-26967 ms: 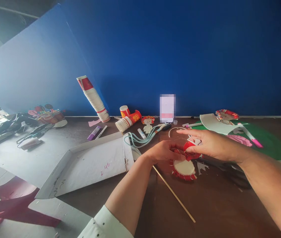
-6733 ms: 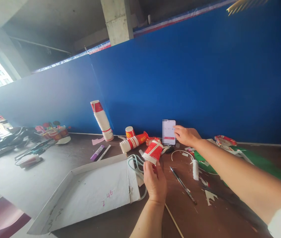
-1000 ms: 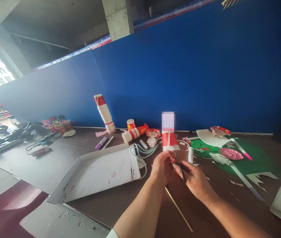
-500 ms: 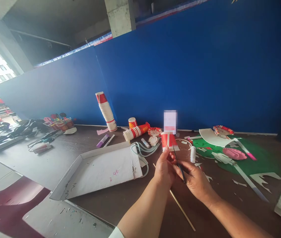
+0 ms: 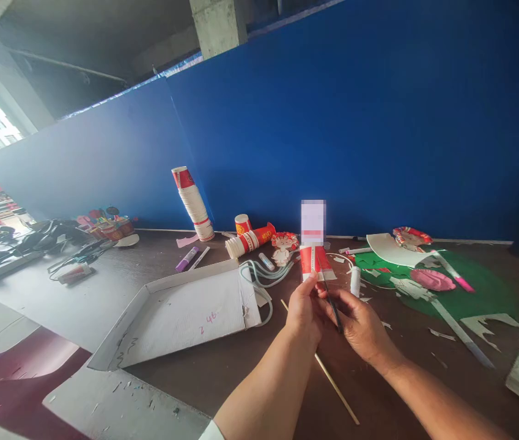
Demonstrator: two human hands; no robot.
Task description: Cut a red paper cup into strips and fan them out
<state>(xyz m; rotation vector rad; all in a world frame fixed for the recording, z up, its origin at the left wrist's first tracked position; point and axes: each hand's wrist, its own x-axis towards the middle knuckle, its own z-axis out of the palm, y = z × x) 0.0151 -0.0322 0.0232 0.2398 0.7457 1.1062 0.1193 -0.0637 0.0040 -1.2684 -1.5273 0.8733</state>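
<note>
Cup (image 5: pixel 309 261) is held over brown table (image 5: pixel 250 382) before blue partition (image 5: pixel 355 122).

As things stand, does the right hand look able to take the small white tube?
Probably yes: the small white tube is just beyond the right hand with nothing visible between, though a slender dark tool in that hand may need setting down first.
</note>
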